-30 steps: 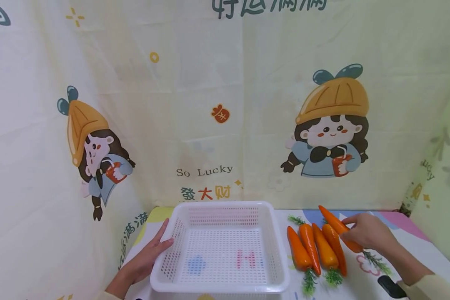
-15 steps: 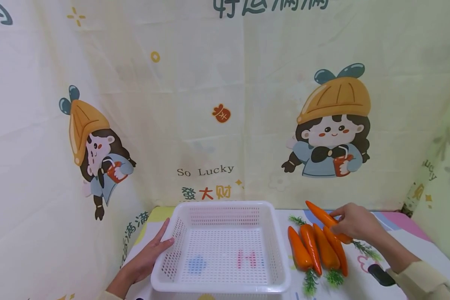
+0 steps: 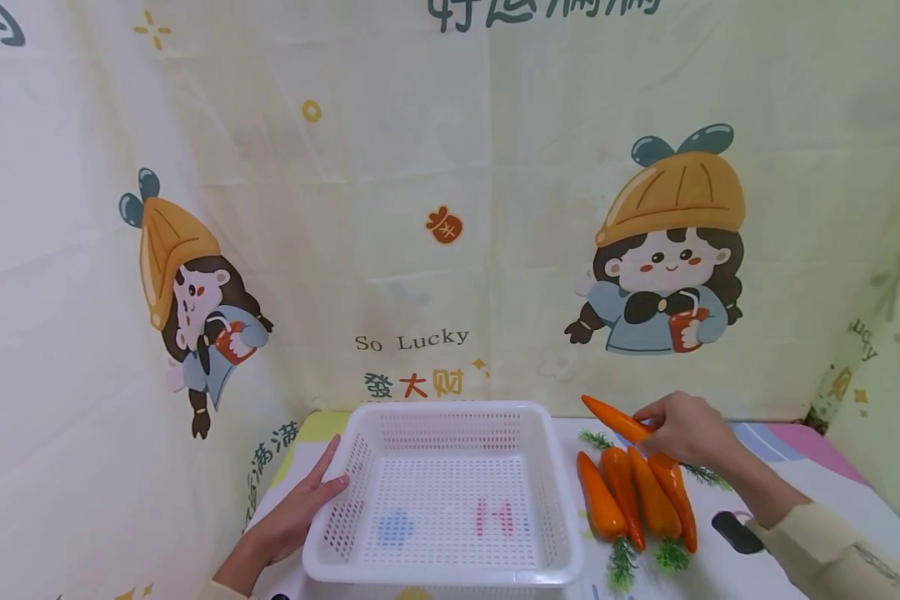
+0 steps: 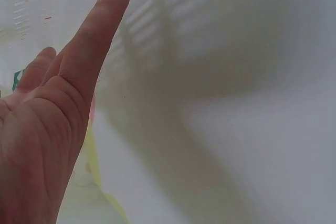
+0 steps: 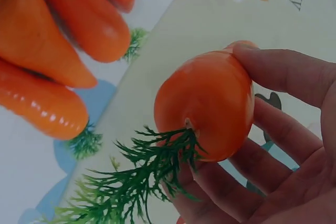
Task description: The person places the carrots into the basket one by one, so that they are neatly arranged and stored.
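Between thumb and fingers my right hand (image 3: 686, 429) holds a carrot (image 3: 617, 419) with green leaves, tip pointing up and left, above a row of carrots (image 3: 602, 502). In the right wrist view the held carrot (image 5: 205, 106) shows its thick, leafy end, with the thumb on one side and fingers beneath. My left hand (image 3: 300, 512) lies against the left side of a white perforated basket (image 3: 442, 575), fingers straight. The left wrist view shows this hand (image 4: 68, 82) extended along the basket wall.
The basket stands on a table (image 3: 757, 533) with a coloured print, left of the carrots. A printed cloth (image 3: 510, 275) hangs close behind the table and along both sides. A dark object (image 3: 737, 532) sits at my right wrist.
My right hand has carried the held carrot leftward and slightly up, from the right of the row to above it. My left hand and the basket have stayed in place.
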Demonstrator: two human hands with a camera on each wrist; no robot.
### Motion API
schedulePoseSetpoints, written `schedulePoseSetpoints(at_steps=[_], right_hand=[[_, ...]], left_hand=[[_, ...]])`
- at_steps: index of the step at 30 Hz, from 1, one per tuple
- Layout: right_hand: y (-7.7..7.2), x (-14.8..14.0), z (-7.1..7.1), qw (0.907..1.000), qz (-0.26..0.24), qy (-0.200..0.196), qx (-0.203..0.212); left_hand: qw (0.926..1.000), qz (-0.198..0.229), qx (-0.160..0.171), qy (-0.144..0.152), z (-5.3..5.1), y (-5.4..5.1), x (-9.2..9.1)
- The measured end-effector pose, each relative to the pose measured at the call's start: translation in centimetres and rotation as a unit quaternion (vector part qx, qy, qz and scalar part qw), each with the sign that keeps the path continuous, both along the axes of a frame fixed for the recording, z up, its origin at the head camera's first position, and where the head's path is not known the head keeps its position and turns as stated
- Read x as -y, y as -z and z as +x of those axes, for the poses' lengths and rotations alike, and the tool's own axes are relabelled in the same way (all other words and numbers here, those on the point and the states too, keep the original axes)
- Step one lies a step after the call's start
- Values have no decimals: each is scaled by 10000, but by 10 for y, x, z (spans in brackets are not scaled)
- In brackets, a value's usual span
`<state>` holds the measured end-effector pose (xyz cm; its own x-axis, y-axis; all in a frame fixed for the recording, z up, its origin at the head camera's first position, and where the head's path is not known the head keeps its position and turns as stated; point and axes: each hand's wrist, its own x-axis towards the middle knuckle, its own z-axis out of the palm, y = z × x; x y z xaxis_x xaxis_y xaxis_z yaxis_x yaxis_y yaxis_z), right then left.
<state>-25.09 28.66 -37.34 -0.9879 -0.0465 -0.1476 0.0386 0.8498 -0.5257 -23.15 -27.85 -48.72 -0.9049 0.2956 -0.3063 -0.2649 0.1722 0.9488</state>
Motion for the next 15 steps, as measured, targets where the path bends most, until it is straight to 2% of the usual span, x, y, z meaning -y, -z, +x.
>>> schedulePoseSetpoints(at_steps=[10, 15], right_hand=[[1, 16, -7, 9994, -79, -240, -239], [1, 21, -10, 9991, -197, -299, -241]], left_hand=[[10000, -49, 55, -67, 2, -2, 1], [10000, 73, 43, -19, 0, -1, 0]])
